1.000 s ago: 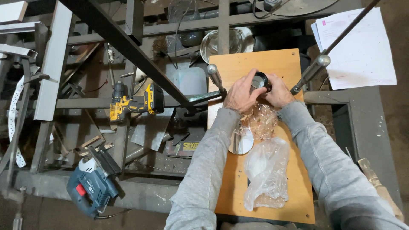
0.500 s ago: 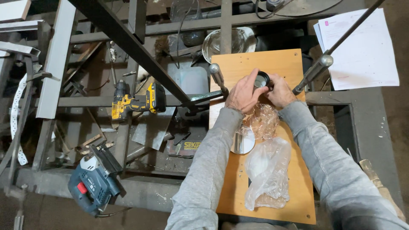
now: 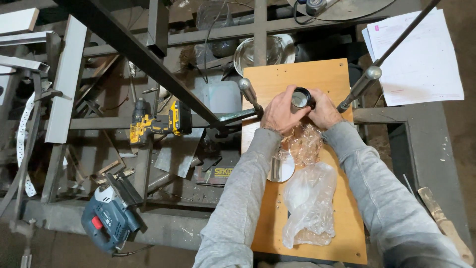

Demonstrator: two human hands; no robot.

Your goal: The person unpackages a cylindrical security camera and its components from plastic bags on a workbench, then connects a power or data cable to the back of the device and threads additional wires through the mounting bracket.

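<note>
black round cylinder with glassy top face [image 3: 301, 98] held between both hands above pale wooden board on desk [image 3: 307, 74]. left hand [image 3: 278, 112] curled closed around its left side; right hand [image 3: 325, 108] wrapped round right side, fingers closed. step in hand looks like gripping or twisting piece. crumpled clear bubble wrap [image 3: 303, 143] just below wrists, clear plastic bag [image 3: 310, 203] nearer body. next move likely needs firm two-hand grip. yellow-black cordless drill [image 3: 157, 124] and blue jigsaw [image 3: 110, 216] well apart, left.
</note>
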